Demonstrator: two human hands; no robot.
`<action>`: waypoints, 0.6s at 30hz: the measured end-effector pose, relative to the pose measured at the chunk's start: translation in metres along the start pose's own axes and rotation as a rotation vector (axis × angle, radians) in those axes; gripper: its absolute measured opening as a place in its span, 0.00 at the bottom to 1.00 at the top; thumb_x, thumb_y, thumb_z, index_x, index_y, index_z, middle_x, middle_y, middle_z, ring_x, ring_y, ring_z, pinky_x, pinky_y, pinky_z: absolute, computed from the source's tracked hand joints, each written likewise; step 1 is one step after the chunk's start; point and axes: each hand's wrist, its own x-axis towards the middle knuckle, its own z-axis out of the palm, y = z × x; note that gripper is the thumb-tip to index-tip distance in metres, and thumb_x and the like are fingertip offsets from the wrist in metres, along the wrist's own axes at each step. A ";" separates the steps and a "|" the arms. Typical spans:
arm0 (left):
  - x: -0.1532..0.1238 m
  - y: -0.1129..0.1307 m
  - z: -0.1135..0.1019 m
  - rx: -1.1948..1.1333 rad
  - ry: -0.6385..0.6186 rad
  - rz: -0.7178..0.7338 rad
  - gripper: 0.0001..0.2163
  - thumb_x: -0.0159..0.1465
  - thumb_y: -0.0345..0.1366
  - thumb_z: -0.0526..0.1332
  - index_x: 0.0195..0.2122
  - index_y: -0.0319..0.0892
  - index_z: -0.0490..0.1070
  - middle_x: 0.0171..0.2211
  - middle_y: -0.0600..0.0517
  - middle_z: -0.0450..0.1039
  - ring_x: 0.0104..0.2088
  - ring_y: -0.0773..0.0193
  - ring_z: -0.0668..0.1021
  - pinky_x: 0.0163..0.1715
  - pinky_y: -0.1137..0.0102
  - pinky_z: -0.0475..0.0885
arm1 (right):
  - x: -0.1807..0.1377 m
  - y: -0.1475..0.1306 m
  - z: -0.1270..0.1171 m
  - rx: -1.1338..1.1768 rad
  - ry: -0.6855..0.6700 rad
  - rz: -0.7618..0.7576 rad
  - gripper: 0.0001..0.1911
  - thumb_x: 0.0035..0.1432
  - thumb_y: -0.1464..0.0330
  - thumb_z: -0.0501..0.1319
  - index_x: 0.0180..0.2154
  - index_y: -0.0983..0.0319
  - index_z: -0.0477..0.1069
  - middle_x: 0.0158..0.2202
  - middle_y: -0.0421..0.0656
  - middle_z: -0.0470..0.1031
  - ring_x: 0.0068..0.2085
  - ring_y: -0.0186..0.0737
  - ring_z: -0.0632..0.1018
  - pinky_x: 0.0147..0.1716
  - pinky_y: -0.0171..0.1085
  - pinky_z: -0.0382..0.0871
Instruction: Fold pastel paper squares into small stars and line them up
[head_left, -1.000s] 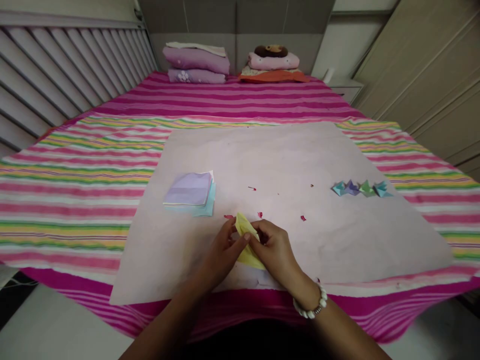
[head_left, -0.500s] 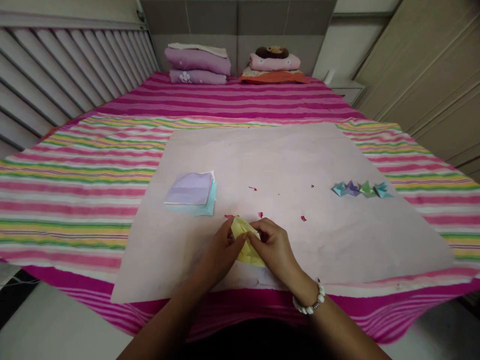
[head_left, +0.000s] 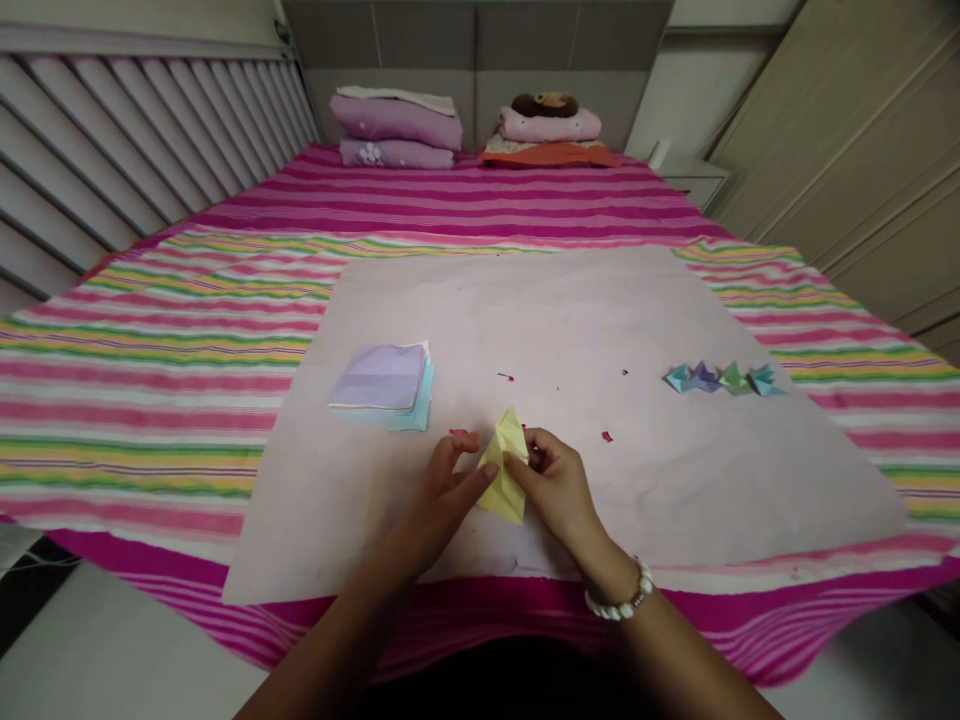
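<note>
A piece of folded yellow paper (head_left: 511,490) is held over the near middle of the big pale sheet, one pointed corner standing up. My right hand (head_left: 559,490) pinches it by its right side, thumb in front and the other fingers curled behind. To the left of the paper is my left hand (head_left: 442,495), its thumb tip at the paper's left edge and its index finger stretched apart from the thumb. Whether that thumb presses on the paper, I cannot tell. A white bead bracelet (head_left: 619,608) circles my right wrist.
The pale sheet (head_left: 480,310) covers part of a striped bed. On it lie a stack of lilac and light blue paper squares (head_left: 381,378), red scraps (head_left: 607,436), and several folded paper shapes (head_left: 703,377) in a row. Folded bedding (head_left: 397,120) sits by the headboard.
The yellow paper has turned so a point stands upward and its face looks flatter. My left hand has loosened its pinch, its fingers spreading; my right hand keeps hold.
</note>
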 end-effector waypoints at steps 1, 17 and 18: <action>0.000 0.000 0.000 -0.019 -0.027 0.005 0.19 0.57 0.44 0.65 0.46 0.44 0.64 0.59 0.44 0.62 0.43 0.59 0.76 0.39 0.64 0.71 | 0.000 0.000 0.000 0.010 0.002 -0.002 0.08 0.47 0.65 0.62 0.32 0.61 0.71 0.25 0.39 0.73 0.25 0.36 0.71 0.24 0.34 0.66; -0.002 -0.003 -0.008 0.081 -0.208 0.074 0.30 0.57 0.29 0.63 0.59 0.49 0.55 0.57 0.44 0.65 0.41 0.64 0.78 0.42 0.66 0.74 | -0.002 0.000 -0.001 -0.119 -0.002 -0.078 0.05 0.49 0.67 0.62 0.31 0.61 0.72 0.26 0.40 0.72 0.26 0.36 0.70 0.25 0.35 0.67; -0.001 -0.004 -0.007 0.127 -0.169 0.108 0.31 0.57 0.29 0.63 0.60 0.50 0.54 0.58 0.44 0.62 0.41 0.64 0.78 0.42 0.66 0.75 | -0.002 0.000 -0.001 -0.134 -0.011 -0.078 0.05 0.49 0.67 0.62 0.30 0.62 0.72 0.26 0.40 0.72 0.26 0.36 0.70 0.25 0.35 0.67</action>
